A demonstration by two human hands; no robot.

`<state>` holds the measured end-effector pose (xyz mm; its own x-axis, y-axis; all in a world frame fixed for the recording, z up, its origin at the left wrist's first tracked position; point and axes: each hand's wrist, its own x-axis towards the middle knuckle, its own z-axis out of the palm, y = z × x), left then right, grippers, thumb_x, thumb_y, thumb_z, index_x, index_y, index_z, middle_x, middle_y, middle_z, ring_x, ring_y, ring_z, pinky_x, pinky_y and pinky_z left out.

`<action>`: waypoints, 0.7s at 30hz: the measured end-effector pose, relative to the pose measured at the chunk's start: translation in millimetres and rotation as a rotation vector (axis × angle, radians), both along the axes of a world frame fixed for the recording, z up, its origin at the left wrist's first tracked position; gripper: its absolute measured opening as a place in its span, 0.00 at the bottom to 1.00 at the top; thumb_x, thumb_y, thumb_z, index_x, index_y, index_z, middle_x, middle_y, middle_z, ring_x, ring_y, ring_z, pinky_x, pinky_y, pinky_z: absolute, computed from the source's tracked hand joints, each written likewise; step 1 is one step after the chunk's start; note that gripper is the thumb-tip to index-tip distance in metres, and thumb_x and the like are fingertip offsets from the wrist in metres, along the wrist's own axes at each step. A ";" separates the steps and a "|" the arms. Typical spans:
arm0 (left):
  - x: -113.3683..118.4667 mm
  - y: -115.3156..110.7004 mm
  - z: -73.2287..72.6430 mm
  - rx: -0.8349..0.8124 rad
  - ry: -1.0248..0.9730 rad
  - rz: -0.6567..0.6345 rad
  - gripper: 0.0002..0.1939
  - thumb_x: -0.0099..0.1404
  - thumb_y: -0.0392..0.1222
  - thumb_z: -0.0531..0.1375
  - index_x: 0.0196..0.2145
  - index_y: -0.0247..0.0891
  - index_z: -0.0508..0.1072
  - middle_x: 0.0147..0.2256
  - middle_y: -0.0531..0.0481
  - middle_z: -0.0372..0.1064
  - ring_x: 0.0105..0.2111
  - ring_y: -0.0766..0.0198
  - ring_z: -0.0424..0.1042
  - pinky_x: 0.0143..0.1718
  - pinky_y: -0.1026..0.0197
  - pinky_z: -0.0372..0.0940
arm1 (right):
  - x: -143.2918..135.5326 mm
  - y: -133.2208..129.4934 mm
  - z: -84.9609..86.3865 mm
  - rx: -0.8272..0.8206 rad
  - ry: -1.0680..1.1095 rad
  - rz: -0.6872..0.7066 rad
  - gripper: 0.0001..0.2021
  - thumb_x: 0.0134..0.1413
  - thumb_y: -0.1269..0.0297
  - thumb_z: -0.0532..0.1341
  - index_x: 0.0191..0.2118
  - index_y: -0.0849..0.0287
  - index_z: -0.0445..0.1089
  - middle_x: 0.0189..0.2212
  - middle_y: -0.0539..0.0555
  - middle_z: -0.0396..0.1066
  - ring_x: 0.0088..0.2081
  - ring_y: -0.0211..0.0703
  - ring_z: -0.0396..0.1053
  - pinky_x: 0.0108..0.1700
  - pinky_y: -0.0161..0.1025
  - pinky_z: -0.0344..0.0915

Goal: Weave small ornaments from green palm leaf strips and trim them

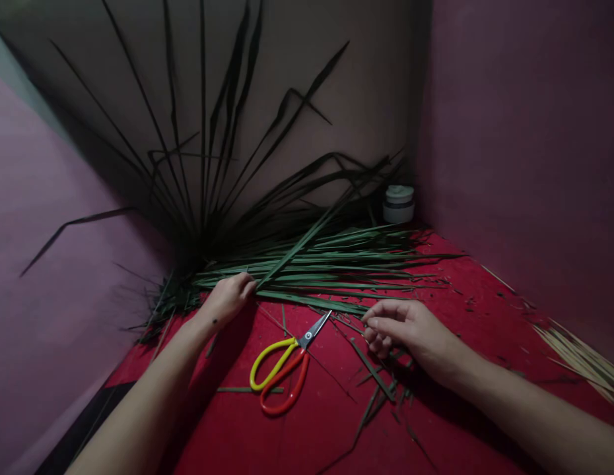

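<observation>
My left hand [232, 294] is closed, its thumb and fingers pinching long green leaf strips [307, 245] near their lower end. These strips slant up and to the right across a flat pile of similar leaves [337, 267]. My right hand [399, 324] has curled fingers, with thumb and forefinger together at the end of a lower leaf strip [314, 301] that runs over from the left hand. Between the hands lie scissors [307, 338] with one yellow and one red handle, blades slightly parted and pointing up to the right.
Dark fronds [203, 198] fan up against the back wall [376, 79]. A pale lidded jar [399, 206] stands in the back corner. Thin yellowish sticks [581, 359] lie at the right wall. Leaf scraps [371, 369] litter the red floor [228, 442].
</observation>
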<state>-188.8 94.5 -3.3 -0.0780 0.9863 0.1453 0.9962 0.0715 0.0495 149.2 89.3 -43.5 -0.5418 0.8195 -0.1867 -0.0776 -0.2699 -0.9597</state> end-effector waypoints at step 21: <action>9.6 -26.0 -30.4 -0.063 0.298 -0.048 0.15 0.65 0.44 0.48 0.35 0.41 0.74 0.33 0.47 0.68 0.30 0.60 0.69 0.28 0.62 0.57 | -0.8 0.9 -5.3 -0.017 0.017 -0.014 0.09 0.41 0.63 0.63 0.28 0.62 0.65 0.21 0.52 0.69 0.19 0.31 0.63 0.23 0.30 0.59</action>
